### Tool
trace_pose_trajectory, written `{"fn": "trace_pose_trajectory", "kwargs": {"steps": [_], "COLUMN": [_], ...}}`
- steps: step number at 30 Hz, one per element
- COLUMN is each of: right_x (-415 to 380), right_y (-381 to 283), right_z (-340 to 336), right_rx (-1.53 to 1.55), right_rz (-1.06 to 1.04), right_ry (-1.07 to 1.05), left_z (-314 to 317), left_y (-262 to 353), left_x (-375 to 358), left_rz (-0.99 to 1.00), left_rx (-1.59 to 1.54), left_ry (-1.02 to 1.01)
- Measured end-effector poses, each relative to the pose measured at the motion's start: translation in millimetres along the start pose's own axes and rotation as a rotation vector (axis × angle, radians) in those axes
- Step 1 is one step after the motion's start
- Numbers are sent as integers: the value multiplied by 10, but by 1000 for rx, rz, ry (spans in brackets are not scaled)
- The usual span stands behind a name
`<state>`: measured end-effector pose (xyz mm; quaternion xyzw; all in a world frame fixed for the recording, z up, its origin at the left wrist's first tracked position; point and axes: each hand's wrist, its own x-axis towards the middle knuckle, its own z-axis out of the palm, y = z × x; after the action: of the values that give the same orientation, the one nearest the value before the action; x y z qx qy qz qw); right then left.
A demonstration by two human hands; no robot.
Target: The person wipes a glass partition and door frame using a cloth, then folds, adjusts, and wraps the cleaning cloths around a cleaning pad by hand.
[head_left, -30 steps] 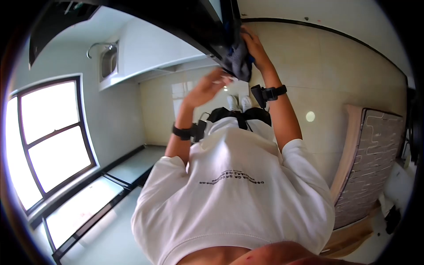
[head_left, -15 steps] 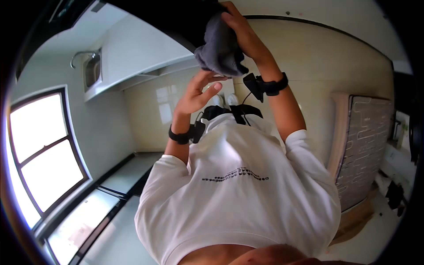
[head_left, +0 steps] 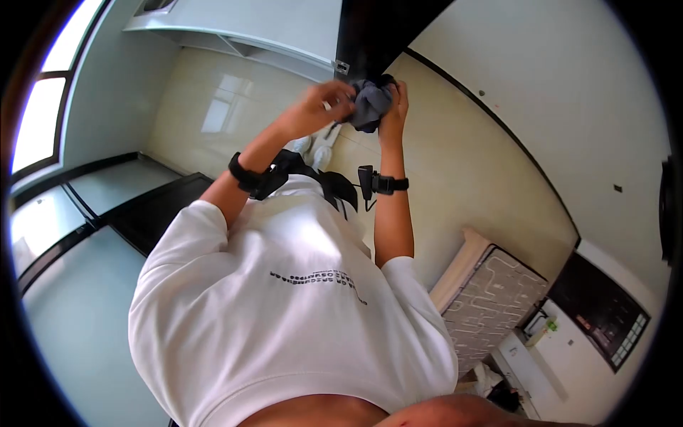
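A bunched dark grey cloth (head_left: 370, 105) with a blacker part at its top hangs in front of me, near the dark panel's lower end. My right hand (head_left: 395, 110) is closed on its right side, fingers pointing up. From the left, my left hand (head_left: 316, 110) reaches to the cloth, its slightly blurred thumb and fingers apart and right at the cloth's edge. Black straps with small devices sit on both wrists.
A dark upright panel (head_left: 377, 35) with a metal latch (head_left: 341, 67) rises just beyond the cloth. The white counter (head_left: 263, 21) is at upper left, above pale floor tiles (head_left: 192, 107). A patterned mattress (head_left: 491, 299) stands at lower right, a window at left.
My view has turned, shifting the room in frame. The cloth is now more bunched and lower against the floor. My left hand has moved up from below the cloth to its left edge.
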<state>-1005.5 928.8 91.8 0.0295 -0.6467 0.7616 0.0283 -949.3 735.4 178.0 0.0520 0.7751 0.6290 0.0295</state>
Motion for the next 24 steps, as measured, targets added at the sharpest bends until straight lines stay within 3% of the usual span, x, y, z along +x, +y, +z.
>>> {"fn": "trace_pose_trajectory", "kwargs": {"steps": [2, 4, 5, 8, 10, 12, 14, 16, 18, 20, 24], "right_x": [-83, -157, 54, 239, 212, 262, 202, 258, 348, 445, 598], "right_y": [-438, -689, -753, -1080, -1115, -1023, -910, -967, -1102, -1236, -1043], "right_z": [29, 230, 58, -6, -141, -226, -113, 45, 173, 309, 339], "right_rx": [100, 173, 156, 199, 393, 351, 307, 192, 190, 88, 272], "right_rz": [-104, -219, -270, -348, -197, -241, -162, -208, -233, -412, -252], "right_ry": [113, 254, 241, 380, 485, 527, 598, 632, 549, 388, 97], "left_z": [-131, -416, -185, -8, 36, 78, -49, -11, 70, -26, -212], "left_y": [92, 482, 499, 639, 707, 675, 420, 573, 756, 584, 55], "left_x": [85, 312, 521, 874, 831, 861, 714, 686, 688, 713, 720], "left_rz": [306, 372, 364, 68, 87, 50, 282, 243, 98, 87, 196], "left_rx": [-66, -102, -89, -326, -660, -568, -201, -171, -393, -381, -259], "left_ry": [344, 684, 682, 678, 611, 616, 603, 583, 455, 422, 275]}}
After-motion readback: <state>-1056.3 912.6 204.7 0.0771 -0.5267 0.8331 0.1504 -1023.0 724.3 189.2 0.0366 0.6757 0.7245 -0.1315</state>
